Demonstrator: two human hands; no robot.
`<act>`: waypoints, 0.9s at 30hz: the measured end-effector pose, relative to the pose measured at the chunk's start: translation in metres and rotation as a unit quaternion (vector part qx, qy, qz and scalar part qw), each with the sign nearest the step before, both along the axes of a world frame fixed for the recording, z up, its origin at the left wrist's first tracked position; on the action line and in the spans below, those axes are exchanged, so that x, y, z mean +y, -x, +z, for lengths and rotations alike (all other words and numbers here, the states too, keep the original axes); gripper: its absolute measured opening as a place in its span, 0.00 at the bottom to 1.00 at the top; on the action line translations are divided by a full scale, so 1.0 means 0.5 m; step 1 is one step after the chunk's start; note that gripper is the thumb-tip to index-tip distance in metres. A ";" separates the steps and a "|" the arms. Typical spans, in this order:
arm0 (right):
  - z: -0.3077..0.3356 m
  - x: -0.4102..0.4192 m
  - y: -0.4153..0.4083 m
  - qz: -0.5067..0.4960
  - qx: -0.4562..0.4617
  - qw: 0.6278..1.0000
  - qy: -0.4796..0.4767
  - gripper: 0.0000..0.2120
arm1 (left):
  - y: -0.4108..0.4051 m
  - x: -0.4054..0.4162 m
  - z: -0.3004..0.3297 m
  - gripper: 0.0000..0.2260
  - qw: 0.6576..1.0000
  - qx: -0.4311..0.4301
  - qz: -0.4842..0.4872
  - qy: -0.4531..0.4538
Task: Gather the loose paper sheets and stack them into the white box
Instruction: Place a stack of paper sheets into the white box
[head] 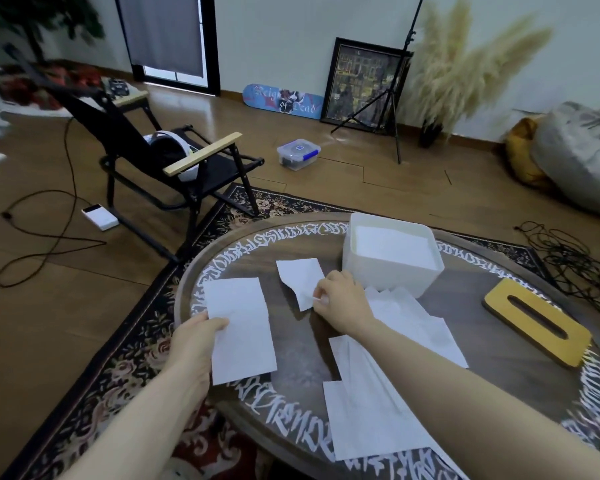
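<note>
On the round dark table (291,362) stands the white box (388,271) at the far side, with white paper lying inside it. My left hand (196,344) grips the left edge of a large white sheet (241,327) at the table's left rim. My right hand (340,301) pinches the lower corner of a smaller crumpled sheet (300,277) near the table's middle. More loose sheets (413,320) lie under and right of my right forearm, and another sheet (364,414) lies near the front edge.
A yellow wooden tissue-box lid (537,322) with a slot lies on the table's right side. A black folding chair (174,161) stands on the floor to the left, cables (575,265) to the right, and a patterned rug (125,368) under the table.
</note>
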State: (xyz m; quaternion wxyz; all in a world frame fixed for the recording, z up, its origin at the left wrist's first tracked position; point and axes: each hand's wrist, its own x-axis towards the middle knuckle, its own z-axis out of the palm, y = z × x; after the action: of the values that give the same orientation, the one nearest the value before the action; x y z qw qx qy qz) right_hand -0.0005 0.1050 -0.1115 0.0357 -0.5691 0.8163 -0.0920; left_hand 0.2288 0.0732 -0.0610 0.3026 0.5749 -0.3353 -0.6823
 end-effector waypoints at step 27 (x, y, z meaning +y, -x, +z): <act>0.194 0.358 0.023 -0.197 -0.610 0.763 0.082 0.04 | 0.192 0.216 0.042 0.10 0.965 0.088 -0.246 -0.022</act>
State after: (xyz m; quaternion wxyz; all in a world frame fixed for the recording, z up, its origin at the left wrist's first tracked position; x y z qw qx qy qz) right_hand -0.0122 0.2841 -0.0143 0.4601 -0.2199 0.7059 -0.4916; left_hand 0.1328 0.1812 -0.0402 0.1411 0.4189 -0.4227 -0.7912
